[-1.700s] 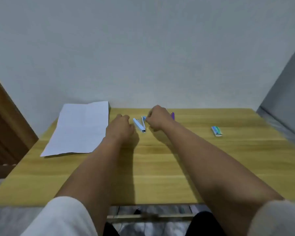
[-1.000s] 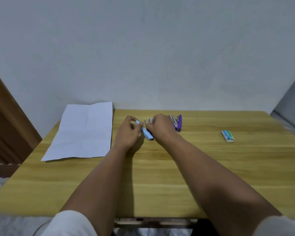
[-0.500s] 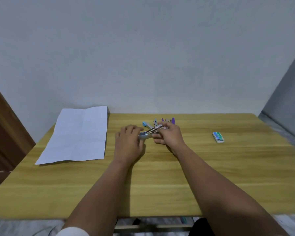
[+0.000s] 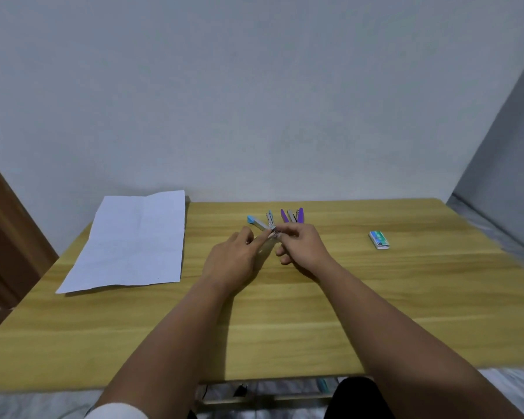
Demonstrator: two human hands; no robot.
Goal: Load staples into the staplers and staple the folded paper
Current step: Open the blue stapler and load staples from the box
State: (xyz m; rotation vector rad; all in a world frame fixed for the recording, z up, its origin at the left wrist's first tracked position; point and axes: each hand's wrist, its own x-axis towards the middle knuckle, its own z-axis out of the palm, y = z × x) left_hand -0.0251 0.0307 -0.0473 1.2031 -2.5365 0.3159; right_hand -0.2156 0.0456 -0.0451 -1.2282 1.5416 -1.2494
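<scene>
The blue stapler [image 4: 259, 223] lies swung open at about 12 o'clock on the wooden table [image 4: 285, 313], toward the far edge, its blue tip pointing to 10 o'clock. The right hand [image 4: 303, 246] pinches something small and silvery at the stapler's near end, probably a strip of staples, though it is too small to be sure. The left hand [image 4: 233, 258] lies just beside it at 9 o'clock, forefinger stretched to touch the stapler body; whether its other fingers grip anything I cannot tell.

The risk, as I judge it, is the strip breaking or seating crooked in the channel if the stapler slides under so light a steadying touch (a jam would follow at the first press).

Just past the hands, at 1 o'clock, the purple stapler [image 4: 294, 215] also lies open; whether its channel holds staples cannot be seen. The staple box [image 4: 378, 240] sits well apart at 3 o'clock, its contents hidden. The creased paper [image 4: 130, 243] lies flat at 9 o'clock, not yet folded.
</scene>
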